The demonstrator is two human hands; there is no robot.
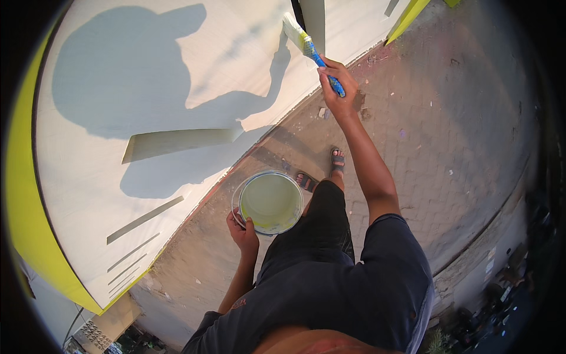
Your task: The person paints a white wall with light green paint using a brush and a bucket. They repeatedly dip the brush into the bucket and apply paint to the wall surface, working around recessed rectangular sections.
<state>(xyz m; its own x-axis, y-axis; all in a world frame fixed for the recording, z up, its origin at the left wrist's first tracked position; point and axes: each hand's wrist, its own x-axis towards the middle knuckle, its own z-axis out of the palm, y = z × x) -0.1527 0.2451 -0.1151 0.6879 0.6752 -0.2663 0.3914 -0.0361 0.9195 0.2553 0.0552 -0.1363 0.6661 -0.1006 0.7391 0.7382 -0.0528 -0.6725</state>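
Observation:
My right hand [339, 86] grips the blue handle of a paintbrush [315, 54], whose ferrule is smeared with yellow-green paint. Its whitish bristles are against or very close to the white wall [239, 57], beside a dark upright gap; actual contact cannot be told. Lower down, my left hand [244, 230] holds a round paint bucket [272, 203] by its rim, with the thumb over the edge and the wire handle hanging at that side. Pale paint lies in the bucket, and yellow-green smears mark its inner wall.
Narrow slots [145, 220] and a deeper recess [181, 144] cut into the wall, which carries yellow-green bands [26, 212] at its edges. My shadow falls across it. Brick paving [415, 146] with small debris lies under my sandalled feet. Motorcycles seem to stand at the far lower right.

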